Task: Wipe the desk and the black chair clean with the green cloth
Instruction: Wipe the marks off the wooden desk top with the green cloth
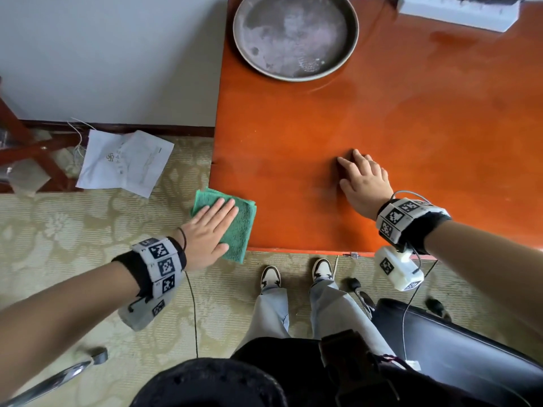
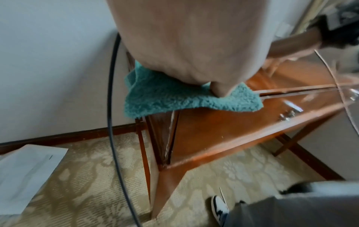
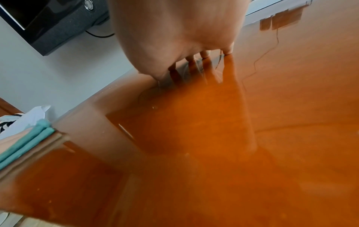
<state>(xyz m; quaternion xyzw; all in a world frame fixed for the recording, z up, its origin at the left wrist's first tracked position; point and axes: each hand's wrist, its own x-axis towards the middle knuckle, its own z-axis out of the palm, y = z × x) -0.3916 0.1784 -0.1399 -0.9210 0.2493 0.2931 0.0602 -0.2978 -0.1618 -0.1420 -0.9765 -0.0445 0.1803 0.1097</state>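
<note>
The folded green cloth [image 1: 239, 223] [image 2: 174, 98] [image 3: 29, 141] lies on the near left corner of the glossy orange-brown desk [image 1: 382, 136] [image 3: 213, 153], overhanging both edges. My left hand [image 1: 207, 229] [image 2: 186, 46] presses flat on the cloth with straight fingers. My right hand [image 1: 363, 179] [image 3: 174, 30] rests on the bare desk top near the middle, fingers spread and tips touching the wood, holding nothing. The black chair [image 1: 458, 348] stands behind me at the lower right.
A round grey metal tray [image 1: 295, 35] sits at the back of the desk, a white box [image 1: 458, 11] at the far right. Paper sheets [image 1: 126, 161] [image 2: 27, 173] lie on the patterned carpet by the wall. A chrome chair leg [image 1: 58, 377] shows at lower left.
</note>
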